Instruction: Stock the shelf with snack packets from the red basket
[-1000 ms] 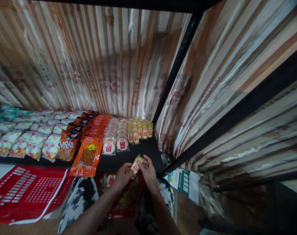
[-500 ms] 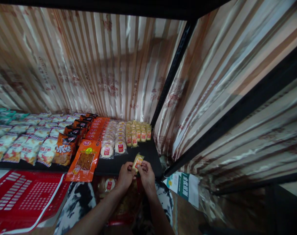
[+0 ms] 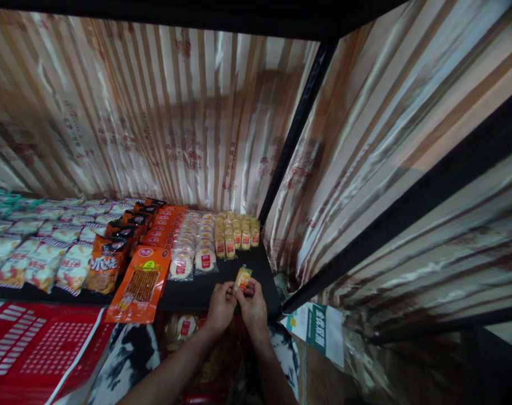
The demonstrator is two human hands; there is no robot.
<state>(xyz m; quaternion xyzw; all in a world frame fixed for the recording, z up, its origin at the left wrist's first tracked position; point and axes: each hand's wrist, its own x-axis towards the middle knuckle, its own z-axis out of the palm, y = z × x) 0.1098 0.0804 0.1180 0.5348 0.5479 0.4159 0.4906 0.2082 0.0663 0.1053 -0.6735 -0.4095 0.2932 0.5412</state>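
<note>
Packet: small yellow packet (image 3: pixel 242 278), tilted, over the front right corner of the shelf, pinched at its lower end.
Left hand (image 3: pixel 221 306): fingers drawn together, thumb and fingertips pinching the packet's lower left side.
Right hand (image 3: pixel 252 306): fingers curled, pinching the packet's lower right side; the two hands touch.
Shelf edge: black shelf (image 3: pixel 262 264); its front edge runs just under the knuckles and its right end stops near the post.
Open room: a bare dark strip between the hands and the rows, widest at the right front corner.
Rows: yellow packets (image 3: pixel 235 236) at the back right, round cakes (image 3: pixel 205 260) just left of them, both near the held packet.
Orange pack (image 3: pixel 141 284): overhangs the front edge, well left of the hands.
Post (image 3: pixel 295 129): black, slanting up from the shelf's right rear corner.
Curtain (image 3: pixel 154 112): striped, closing the back and the right side.
Basket (image 3: pixel 36 349): red, below the shelf at the left.
Leaflet (image 3: pixel 318 326): low at the right, beside the right forearm.
</note>
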